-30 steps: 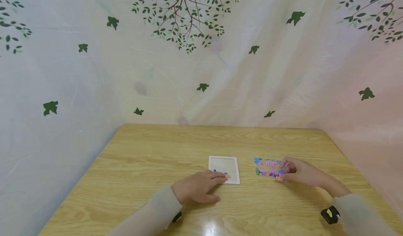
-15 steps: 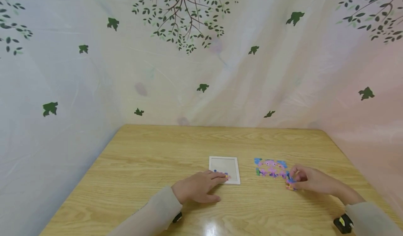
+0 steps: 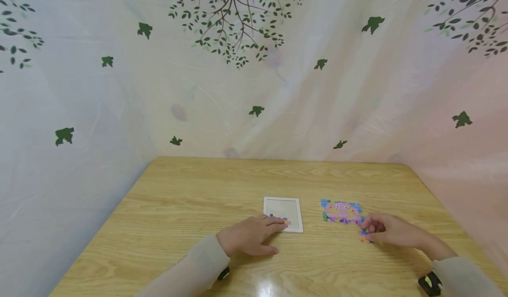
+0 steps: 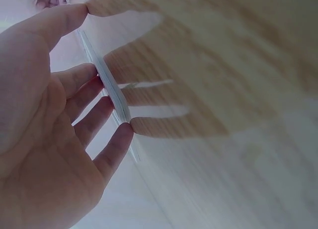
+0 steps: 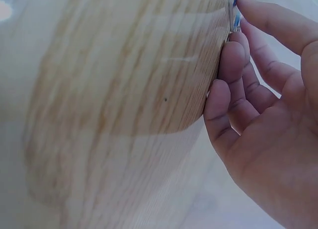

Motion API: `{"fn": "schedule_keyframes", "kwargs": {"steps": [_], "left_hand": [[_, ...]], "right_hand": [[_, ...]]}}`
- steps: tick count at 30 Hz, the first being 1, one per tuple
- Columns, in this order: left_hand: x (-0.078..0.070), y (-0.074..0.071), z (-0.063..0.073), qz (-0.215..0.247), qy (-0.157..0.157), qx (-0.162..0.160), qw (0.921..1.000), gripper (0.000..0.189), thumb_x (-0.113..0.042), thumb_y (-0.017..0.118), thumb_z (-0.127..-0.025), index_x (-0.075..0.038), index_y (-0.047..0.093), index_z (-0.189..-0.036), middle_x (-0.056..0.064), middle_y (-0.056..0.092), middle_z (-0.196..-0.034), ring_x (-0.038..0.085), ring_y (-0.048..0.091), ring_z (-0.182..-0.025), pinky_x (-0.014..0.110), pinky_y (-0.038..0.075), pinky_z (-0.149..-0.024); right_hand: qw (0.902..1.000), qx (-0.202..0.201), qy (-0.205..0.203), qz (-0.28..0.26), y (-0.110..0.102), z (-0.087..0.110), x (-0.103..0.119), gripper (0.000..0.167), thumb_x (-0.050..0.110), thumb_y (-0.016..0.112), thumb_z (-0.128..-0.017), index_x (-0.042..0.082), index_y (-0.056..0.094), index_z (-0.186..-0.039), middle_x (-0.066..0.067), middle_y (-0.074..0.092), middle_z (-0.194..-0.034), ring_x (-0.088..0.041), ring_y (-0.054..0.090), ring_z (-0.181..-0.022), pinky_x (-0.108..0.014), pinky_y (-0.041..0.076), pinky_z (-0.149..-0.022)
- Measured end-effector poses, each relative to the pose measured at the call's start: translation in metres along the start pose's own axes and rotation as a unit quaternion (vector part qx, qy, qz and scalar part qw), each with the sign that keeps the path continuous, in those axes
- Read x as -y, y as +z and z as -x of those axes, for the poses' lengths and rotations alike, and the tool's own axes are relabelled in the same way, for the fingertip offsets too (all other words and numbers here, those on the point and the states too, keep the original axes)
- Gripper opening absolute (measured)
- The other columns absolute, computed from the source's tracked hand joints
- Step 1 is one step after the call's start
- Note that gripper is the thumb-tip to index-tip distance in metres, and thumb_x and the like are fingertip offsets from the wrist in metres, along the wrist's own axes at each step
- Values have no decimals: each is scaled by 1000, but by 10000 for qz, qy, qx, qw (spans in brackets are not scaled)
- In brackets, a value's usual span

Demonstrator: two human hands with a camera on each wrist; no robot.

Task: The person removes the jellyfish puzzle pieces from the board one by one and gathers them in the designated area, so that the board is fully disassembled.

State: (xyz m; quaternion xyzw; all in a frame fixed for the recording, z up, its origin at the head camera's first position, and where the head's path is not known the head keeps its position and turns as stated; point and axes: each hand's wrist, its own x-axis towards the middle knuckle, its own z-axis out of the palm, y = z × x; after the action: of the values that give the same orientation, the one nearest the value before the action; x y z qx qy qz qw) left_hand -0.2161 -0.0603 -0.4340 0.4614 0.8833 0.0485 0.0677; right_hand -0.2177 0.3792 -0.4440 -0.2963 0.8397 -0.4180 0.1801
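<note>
My left hand (image 3: 250, 235) lies with fairly straight fingers on the near left part of a white puzzle frame (image 3: 300, 215), pressing its edge; part of the coloured piece (image 3: 289, 222) in the frame shows past the fingertips. In the left wrist view the fingertips touch the frame's thin side (image 4: 115, 92). My right hand (image 3: 394, 231) pinches a small blue and orange puzzle piece (image 3: 366, 239) between thumb and fingers, flat at the table. In the right wrist view only a sliver of that piece (image 5: 236, 19) shows beside the thumb.
Several pink and blue puzzle pieces (image 3: 341, 211) lie joined or close together right of the frame, just beyond the right hand. The wooden table (image 3: 190, 187) runs back to a pale curtain (image 3: 222, 90) with leaf prints, which also hangs at both sides.
My right hand has drawn the blue and orange piece away from the pink pieces, toward me and slightly right, uncovering the group's right end. The left hand has stayed on the frame.
</note>
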Motion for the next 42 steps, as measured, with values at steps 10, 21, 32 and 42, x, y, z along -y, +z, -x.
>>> {"fn": "schedule_keyframes", "kwargs": {"steps": [10, 21, 32, 42], "left_hand": [[-2, -2, 1, 52, -15, 9, 10000, 65, -38, 64, -102, -13, 43, -159, -1, 43, -163, 21, 42, -147, 33, 31, -122], [0, 0, -1, 48, 133, -86, 9999, 65, -36, 65, -102, -9, 44, -157, 4, 45, -161, 21, 43, -147, 33, 31, -122], [1, 2, 3, 91, 48, -358, 9993, 62, -38, 69, -100, -16, 49, -155, 4, 54, -143, 17, 55, -127, 28, 47, -107], [3, 0, 6, 336, -30, -352, 9988, 65, -36, 71, -99, -21, 47, -158, 4, 54, -143, 15, 56, -122, 25, 47, -103]], "right_hand": [[9999, -30, 132, 63, 0, 1, 0, 15, 5, 64, -101, -2, 60, -113, 0, 54, -94, -4, 50, -77, -24, 45, -60], [9984, -274, 431, 231, -2, -7, 19, 16, 13, 65, -103, 2, 59, -112, -2, 54, -92, -6, 52, -76, -25, 45, -59], [9984, -149, -102, 542, 19, -57, 42, 14, 17, 65, -103, 5, 65, -111, -2, 62, -95, -8, 58, -83, -25, 53, -69], [9961, -76, -139, 868, 49, -103, 63, 15, 22, 71, -100, 10, 69, -108, 5, 65, -93, -6, 57, -79, -22, 50, -66]]}}
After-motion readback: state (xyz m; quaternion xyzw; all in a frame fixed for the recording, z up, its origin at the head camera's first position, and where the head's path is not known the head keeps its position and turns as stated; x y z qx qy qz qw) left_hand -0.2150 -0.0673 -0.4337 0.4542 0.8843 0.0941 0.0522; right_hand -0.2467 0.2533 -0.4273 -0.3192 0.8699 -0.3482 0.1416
